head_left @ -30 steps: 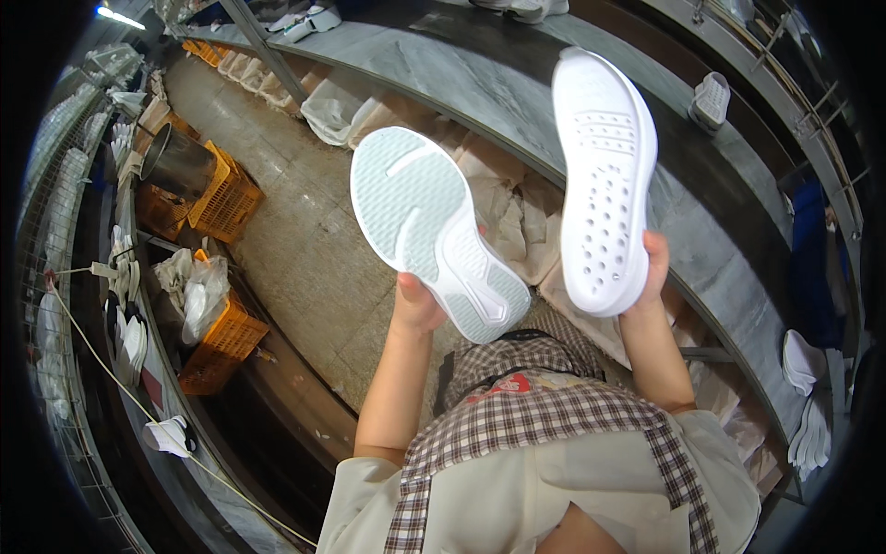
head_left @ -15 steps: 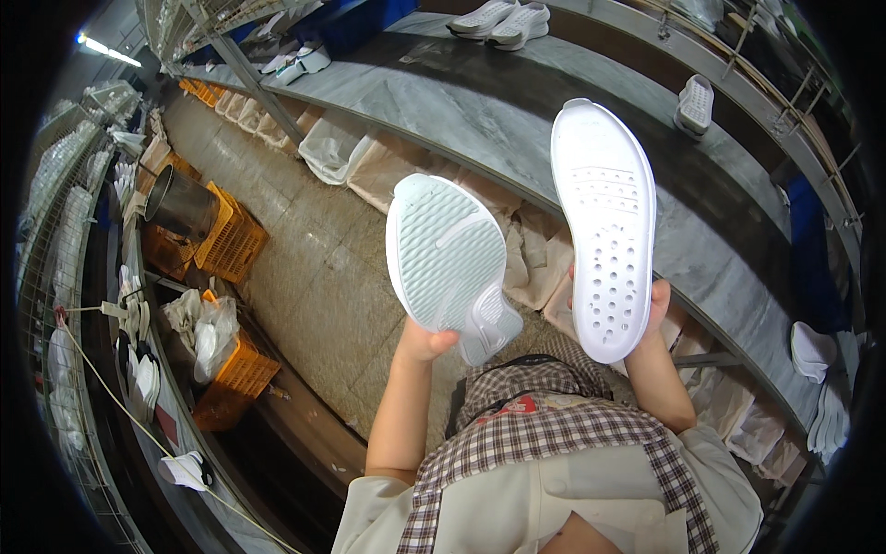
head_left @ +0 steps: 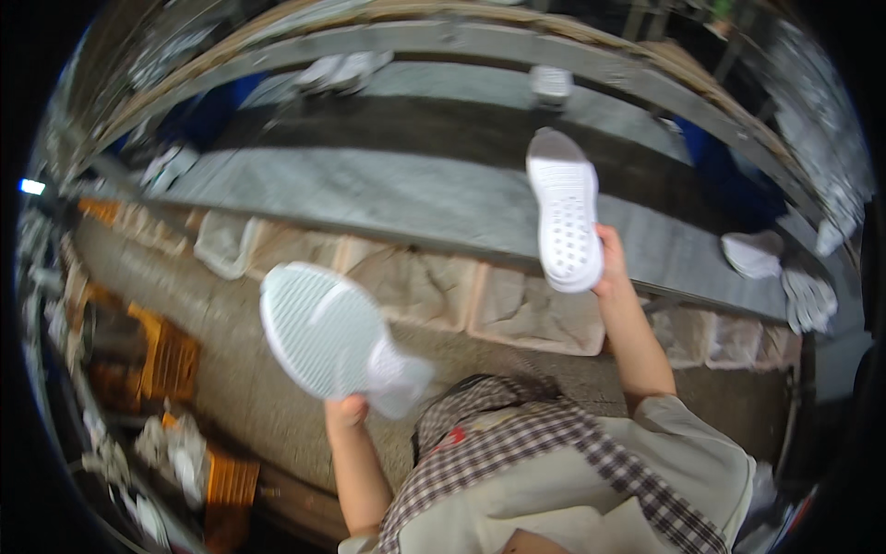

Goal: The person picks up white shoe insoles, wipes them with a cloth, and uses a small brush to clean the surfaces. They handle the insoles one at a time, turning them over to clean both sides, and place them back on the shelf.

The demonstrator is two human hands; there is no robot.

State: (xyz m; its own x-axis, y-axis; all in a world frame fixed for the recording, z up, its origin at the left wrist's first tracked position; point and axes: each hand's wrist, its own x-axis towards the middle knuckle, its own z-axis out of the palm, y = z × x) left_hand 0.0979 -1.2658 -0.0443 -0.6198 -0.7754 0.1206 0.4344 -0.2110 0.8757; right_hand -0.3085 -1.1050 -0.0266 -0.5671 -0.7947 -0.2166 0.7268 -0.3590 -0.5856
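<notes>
My left hand (head_left: 347,412) grips a shoe sole (head_left: 325,325) at its edge, with the pale green, ridged tread facing up. It is held out over the floor and tilted. In my right hand (head_left: 610,262) is a second shoe sole (head_left: 565,212), white, its inner side with rows of small holes turned up. The fingers of that hand wrap around the heel end from the right, partly hidden behind it. This sole is held over the near edge of the grey workbench (head_left: 369,189). The two soles are well apart.
A dark belt strip (head_left: 406,129) runs along the bench. White soles (head_left: 343,72) stand beyond it, another sole (head_left: 551,85) to their right, more soles (head_left: 752,254) at the right end. Lined bins (head_left: 535,309) line the space below. Orange crates (head_left: 166,355) sit at left.
My view has swung to the right, toward the bench. The right sole has moved farther out over the bench, and the left sole has drawn away from it to the left. Both stay held.
</notes>
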